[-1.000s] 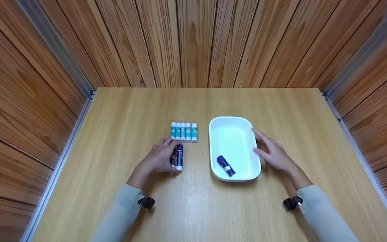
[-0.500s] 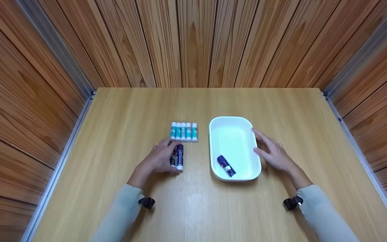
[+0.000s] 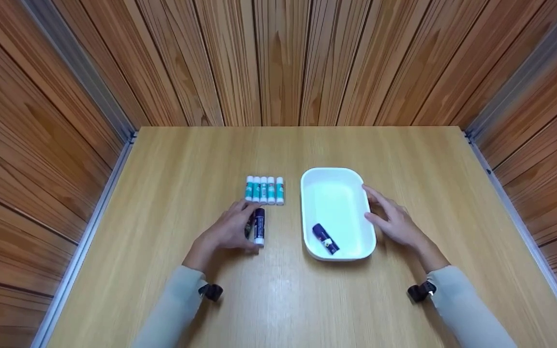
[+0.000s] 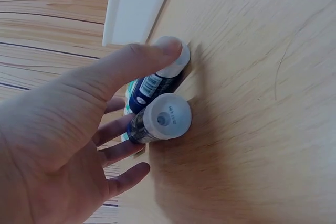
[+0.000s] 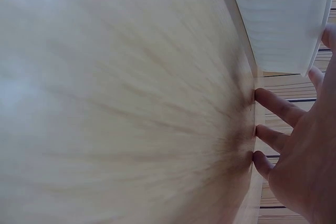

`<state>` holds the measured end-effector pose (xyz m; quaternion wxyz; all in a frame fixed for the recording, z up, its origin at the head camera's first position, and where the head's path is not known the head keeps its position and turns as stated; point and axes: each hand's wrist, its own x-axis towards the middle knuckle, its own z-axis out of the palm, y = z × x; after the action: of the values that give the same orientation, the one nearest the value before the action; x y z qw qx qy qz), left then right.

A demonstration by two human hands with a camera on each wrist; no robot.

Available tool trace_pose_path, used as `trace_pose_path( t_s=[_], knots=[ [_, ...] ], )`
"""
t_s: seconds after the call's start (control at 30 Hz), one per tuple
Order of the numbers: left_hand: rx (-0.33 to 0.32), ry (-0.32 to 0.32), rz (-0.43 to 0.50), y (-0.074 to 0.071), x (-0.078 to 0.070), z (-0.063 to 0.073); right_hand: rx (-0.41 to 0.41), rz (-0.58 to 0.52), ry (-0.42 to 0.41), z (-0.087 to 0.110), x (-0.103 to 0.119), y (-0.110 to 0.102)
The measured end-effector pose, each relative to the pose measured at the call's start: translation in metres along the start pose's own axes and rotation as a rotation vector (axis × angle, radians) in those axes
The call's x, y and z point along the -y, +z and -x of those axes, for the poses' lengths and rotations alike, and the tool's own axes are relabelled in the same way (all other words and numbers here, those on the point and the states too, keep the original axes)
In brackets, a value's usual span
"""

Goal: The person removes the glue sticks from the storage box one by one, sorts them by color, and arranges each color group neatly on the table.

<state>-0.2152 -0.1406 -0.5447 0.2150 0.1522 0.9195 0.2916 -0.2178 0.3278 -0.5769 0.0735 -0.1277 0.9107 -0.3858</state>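
In the head view, my left hand (image 3: 232, 227) pinches a dark blue glue stick (image 3: 259, 227) lengthwise, fingers at its far end. In the left wrist view the thumb (image 4: 169, 46) presses its white base (image 4: 176, 65). Beside it lies a second dark glue stick (image 4: 167, 118), its white base facing the camera; fingers are behind it. My right hand (image 3: 394, 220) touches the right side of a white tray (image 3: 307, 212) with thumb and fingertips. Its other fingers (image 5: 278, 106) reach down to the tabletop. Inside the tray lies another dark blue glue stick (image 3: 326, 238), set at a slant.
Several white-and-green glue sticks (image 3: 264, 190) lie side by side in a row just beyond my left hand. The wooden table (image 3: 278, 299) has wood-panelled walls (image 3: 278, 63) at its back and sides.
The gap between the pinched glue stick and the dark one beside it has widened slightly. My right hand and the tray have stayed put.
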Motion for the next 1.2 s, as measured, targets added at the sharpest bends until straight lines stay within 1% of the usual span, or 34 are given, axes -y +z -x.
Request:
trace_pose_path(
  t_s=[0.13,0.3,0.47,0.63,0.73,0.83,1.03,1.2],
  knots=[
    [0.017,0.015,0.012,-0.004,0.002,0.004,-0.006,0.004,-0.008,0.0,0.0,0.0],
    [0.043,0.038,-0.009,-0.008,0.008,0.008,-0.018,0.01,-0.02,0.001,0.0,0.001],
    [0.062,0.029,-0.016,-0.012,0.012,0.01,-0.019,0.013,-0.014,0.002,0.001,0.001],
    [0.035,0.0,-0.05,-0.01,0.012,0.009,-0.018,0.01,-0.02,0.002,0.001,0.001],
    [0.012,0.002,-0.064,-0.007,0.011,0.005,-0.02,0.008,-0.022,0.001,0.001,0.001],
    [-0.007,0.008,-0.058,-0.004,0.01,0.004,-0.021,0.012,-0.019,0.001,0.0,0.001],
    [-0.024,0.009,-0.031,-0.001,0.009,0.005,-0.016,0.011,-0.011,0.001,-0.001,0.001],
    [-0.036,0.011,-0.033,0.001,0.009,0.005,-0.012,0.003,-0.024,0.001,0.001,0.0]
  ],
)
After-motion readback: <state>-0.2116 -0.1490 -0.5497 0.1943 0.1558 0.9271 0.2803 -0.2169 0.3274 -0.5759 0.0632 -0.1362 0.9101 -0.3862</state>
